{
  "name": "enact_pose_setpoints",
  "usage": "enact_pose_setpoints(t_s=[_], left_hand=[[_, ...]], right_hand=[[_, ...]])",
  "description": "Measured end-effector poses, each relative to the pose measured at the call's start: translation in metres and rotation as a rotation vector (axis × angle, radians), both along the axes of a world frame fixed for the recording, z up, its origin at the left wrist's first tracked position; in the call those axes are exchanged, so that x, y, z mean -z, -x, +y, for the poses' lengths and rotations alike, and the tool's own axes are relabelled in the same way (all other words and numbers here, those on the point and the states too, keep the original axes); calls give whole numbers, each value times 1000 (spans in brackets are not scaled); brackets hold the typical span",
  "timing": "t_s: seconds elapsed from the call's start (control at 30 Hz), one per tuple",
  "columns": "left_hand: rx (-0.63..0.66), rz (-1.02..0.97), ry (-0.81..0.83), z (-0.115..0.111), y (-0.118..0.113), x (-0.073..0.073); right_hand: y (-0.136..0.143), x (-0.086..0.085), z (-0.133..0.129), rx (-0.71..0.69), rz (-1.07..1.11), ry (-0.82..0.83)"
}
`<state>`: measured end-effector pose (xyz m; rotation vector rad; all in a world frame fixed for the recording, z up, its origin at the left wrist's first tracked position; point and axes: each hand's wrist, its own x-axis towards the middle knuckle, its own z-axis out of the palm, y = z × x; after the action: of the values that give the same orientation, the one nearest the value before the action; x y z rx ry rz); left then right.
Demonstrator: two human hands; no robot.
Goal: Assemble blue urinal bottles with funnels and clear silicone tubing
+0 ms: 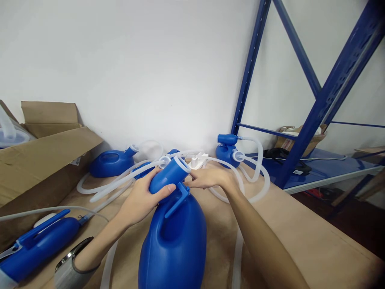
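Note:
A large blue plastic urinal bottle (174, 249) stands in front of me, its open white-rimmed neck tilted up to the right. My left hand (144, 196) is wrapped round that neck, thumb across the near side. On the neck's right side is my right hand (206, 178), fingers bent in beside a blue hooked clip (180, 200). The bottle hides its fingertips, so what they grip is unclear. Behind both hands, clear flexible tubes (129, 176) lie coiled on the brown work surface (300, 224).
More blue urinal bottles (110, 163) stand along the wall, one (227, 154) at the right. A blue bottle (45, 245) with a tube lies at left near an open cardboard box (45, 156). A white power strip (198, 160) is at the back. Blue shelving (319, 100) rises at right.

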<state>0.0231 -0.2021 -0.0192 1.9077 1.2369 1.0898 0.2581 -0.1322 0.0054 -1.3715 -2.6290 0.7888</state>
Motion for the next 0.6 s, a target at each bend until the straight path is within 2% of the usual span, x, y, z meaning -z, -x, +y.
enact_pose_setpoints(t_s=[0.1,0.23,0.37,0.5,0.6], left_hand=[[33,-25,64,0,1,0],[122,-110,142,-5,-3,-2],[93,-172,151,-9,-3,-9],[27,-51,67,-7,5,-15],[-40,63,-22,-4,11,-18]], right_hand=[[7,13,11,12,-30,188],[3,28,27,-72,77,309],[-2,41,37,-171,151,358],[5,49,41,-122,132,341],[4,46,40,-116,118,298]])
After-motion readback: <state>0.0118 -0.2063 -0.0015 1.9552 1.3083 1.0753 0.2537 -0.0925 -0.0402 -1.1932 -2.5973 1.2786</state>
